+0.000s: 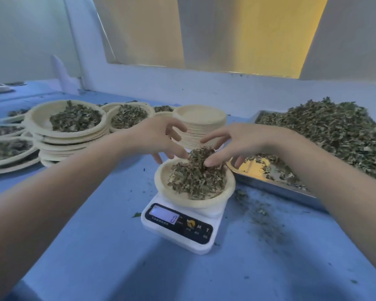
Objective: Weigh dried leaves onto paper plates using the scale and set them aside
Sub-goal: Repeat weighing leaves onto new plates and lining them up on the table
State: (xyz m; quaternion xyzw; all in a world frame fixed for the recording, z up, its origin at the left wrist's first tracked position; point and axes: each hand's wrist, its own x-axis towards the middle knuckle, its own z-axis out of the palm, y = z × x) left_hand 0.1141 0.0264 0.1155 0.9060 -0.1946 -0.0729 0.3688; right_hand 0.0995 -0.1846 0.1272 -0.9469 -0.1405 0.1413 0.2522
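One paper plate [194,187] of dried leaves [197,177] on the scale [178,227] | left hand [159,137] grip spread, empty; right hand [232,142] grip loosely pinching leaves above the pile | risk: heap sits off-centre, leaves may spill onto the desk [109,246]; display unreadable, overfill possible | one steel tray [276,185], one blank-plate stack [199,127], several filled plates [67,120] left.

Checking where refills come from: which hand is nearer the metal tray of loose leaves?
Right. The right hand hovers beside the metal tray's near corner; the left hand is farther, across the plate on the scale.
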